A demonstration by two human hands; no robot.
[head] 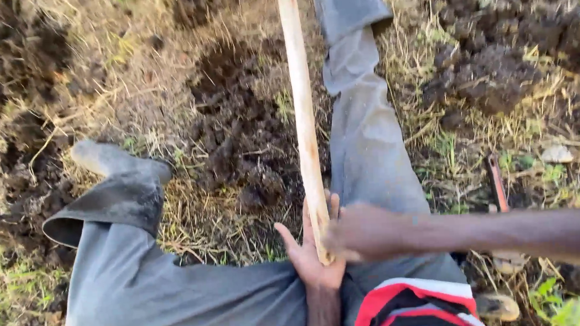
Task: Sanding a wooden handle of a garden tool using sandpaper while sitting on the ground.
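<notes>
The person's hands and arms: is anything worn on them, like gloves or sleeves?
No gloves: both the left hand and the right hand are bare, with no rings or watch showing. Both forearms are uncovered as far as they can be seen. At the bottom edge there is a red, white and black striped shirt.

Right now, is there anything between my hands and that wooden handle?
Nothing visible. The left hand lies open-palmed against the lower end of the wooden handle, and the right hand closes over it from the other side. Above them the handle runs bare up to the frame's top edge.
</notes>
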